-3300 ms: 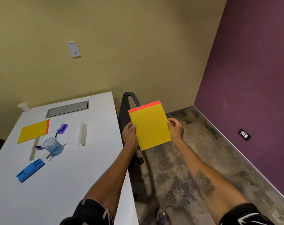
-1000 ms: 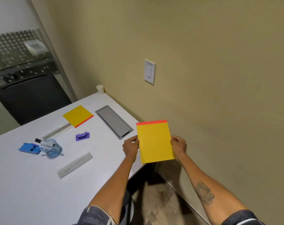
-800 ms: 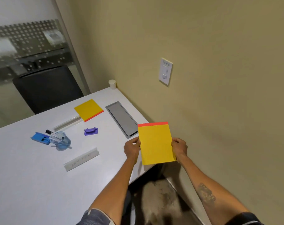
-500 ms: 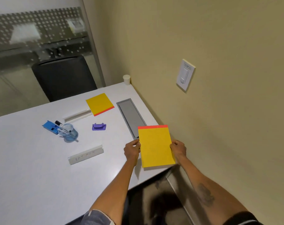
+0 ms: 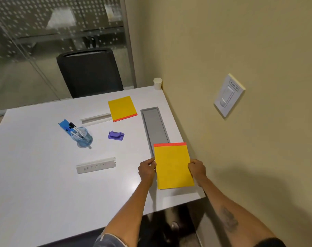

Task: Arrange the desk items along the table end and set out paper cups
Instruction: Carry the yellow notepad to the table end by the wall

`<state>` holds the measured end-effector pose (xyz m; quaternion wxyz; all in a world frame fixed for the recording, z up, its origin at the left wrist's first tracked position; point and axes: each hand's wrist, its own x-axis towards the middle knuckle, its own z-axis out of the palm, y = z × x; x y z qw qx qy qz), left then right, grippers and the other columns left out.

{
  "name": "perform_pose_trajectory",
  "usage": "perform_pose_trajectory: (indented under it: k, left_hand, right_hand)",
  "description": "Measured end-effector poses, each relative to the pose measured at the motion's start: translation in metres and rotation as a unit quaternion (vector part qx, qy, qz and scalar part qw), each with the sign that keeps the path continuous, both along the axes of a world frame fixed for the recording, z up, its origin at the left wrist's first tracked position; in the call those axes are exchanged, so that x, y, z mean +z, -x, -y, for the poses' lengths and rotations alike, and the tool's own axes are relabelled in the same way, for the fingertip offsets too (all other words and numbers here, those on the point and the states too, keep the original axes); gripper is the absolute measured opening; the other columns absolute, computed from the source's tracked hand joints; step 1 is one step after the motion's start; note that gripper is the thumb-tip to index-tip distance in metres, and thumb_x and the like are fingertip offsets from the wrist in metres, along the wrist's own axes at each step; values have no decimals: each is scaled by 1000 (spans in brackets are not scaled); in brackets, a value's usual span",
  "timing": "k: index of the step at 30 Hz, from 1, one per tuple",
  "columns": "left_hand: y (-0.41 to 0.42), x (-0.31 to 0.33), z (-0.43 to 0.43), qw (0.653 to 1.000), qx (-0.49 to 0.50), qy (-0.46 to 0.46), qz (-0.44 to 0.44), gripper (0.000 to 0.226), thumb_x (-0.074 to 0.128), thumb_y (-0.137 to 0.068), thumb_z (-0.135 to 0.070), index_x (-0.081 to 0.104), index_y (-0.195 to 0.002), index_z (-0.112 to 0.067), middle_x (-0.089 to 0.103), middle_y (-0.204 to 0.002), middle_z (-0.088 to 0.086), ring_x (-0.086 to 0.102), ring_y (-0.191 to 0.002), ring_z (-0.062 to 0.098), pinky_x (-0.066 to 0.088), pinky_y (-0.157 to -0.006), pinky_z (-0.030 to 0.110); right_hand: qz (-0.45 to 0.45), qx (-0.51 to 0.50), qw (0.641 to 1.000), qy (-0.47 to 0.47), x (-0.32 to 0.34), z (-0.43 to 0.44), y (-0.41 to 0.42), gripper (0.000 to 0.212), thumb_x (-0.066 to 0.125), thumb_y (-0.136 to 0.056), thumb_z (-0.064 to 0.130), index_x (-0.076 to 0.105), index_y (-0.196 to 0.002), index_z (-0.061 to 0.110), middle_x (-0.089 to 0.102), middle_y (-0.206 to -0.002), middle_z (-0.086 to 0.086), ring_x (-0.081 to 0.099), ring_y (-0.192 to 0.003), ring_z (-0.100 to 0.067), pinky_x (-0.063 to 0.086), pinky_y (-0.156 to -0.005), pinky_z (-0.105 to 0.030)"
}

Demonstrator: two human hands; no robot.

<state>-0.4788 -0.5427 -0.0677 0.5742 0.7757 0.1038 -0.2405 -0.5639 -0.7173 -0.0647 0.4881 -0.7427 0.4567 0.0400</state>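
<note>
A yellow notepad with a red top strip point(image 5: 172, 165) hangs just above the white table's point(image 5: 35, 184) near right corner. My left hand point(image 5: 147, 169) grips its left edge and my right hand point(image 5: 197, 169) its right edge. A second yellow notepad point(image 5: 121, 108) lies flat farther back. Near it lie a white name plate point(image 5: 96, 119), a blue stapler-like item point(image 5: 64, 125), a clear blue cup holding markers point(image 5: 82, 137) and a small purple item point(image 5: 116, 135). Another name plate with writing point(image 5: 95, 165) lies left of my hands. One white paper cup point(image 5: 157, 83) stands in the far right corner.
A grey cable tray lid point(image 5: 155, 127) is set into the table along the right edge. A black chair point(image 5: 89, 72) stands behind the table, before a glass partition. The beige wall on the right carries a light switch point(image 5: 228, 95).
I have walked round from the table's side to its end by the wall, carrying the notepad in both hands. It now hangs low over the table corner instead of over the floor.
</note>
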Motion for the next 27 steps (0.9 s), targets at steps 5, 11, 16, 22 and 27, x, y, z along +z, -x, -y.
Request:
perform_pose_trajectory:
  k: [5,11,16,22,27]
  left_hand:
    - [-7,-9,12,1000,2,-15,-15,30,54,-99,-4,68,-125,-1,72,-118,19,70,-102,39,58,-94,50]
    - [-16,-23,25,998,-22,-36,-36,28,51,-101,-8,72,-120,-5,75,-109,20,71,-99,40,57,-93,52]
    - [-27,-37,40,996,-54,-58,-51,33,50,-98,-8,70,-124,-7,73,-115,16,69,-99,33,56,-92,42]
    - [-42,-52,54,989,-98,-74,-84,28,48,-95,-6,76,-100,-8,73,-95,19,59,-81,24,47,-75,34]
    - [-54,-60,60,985,-120,-77,-95,30,50,-97,-11,72,-118,-13,73,-114,9,67,-99,27,52,-91,34]
  right_hand:
    - [-30,23,999,0,-9,16,-15,29,43,-82,-9,30,-68,13,25,-68,-11,23,-64,-20,12,-57,-30]
    - [-56,30,998,-8,-21,29,-34,31,46,-85,-6,32,-66,15,31,-68,-12,26,-60,-18,15,-53,-29]
    - [-82,15,996,-19,-34,39,-45,33,48,-87,-5,37,-62,15,41,-66,-9,35,-60,-20,23,-52,-28]
    - [-90,16,995,-27,-49,50,-61,16,50,-88,-2,64,-93,4,65,-91,-17,56,-78,-26,42,-67,-31]
    - [-83,15,996,-21,-64,55,-71,17,50,-89,-1,62,-101,4,68,-110,-23,62,-88,-32,52,-78,-40]
